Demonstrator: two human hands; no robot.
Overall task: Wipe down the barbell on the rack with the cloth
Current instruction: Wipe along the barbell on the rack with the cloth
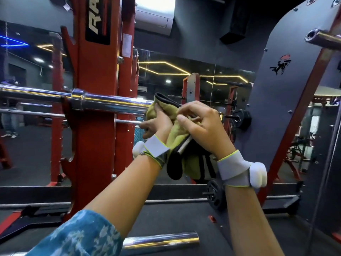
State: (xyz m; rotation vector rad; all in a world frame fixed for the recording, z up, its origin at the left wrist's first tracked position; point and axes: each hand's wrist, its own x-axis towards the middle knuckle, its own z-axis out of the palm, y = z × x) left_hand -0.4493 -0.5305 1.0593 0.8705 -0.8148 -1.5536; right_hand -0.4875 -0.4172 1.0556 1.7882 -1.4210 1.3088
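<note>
Red rack (pixel 96 74) behind, left hand (pixel 156 126) and right hand (pixel 201 126) grip cloth (pixel 176 138) against barbell (pixel 110 102).

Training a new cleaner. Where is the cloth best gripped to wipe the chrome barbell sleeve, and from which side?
Grip the cloth at its bunched middle, where the left hand and right hand hold it, not the hanging tail. The barbell sleeve is a level round tube, free end facing the cloth, so probably come from the right, fingers curled over it.
</note>
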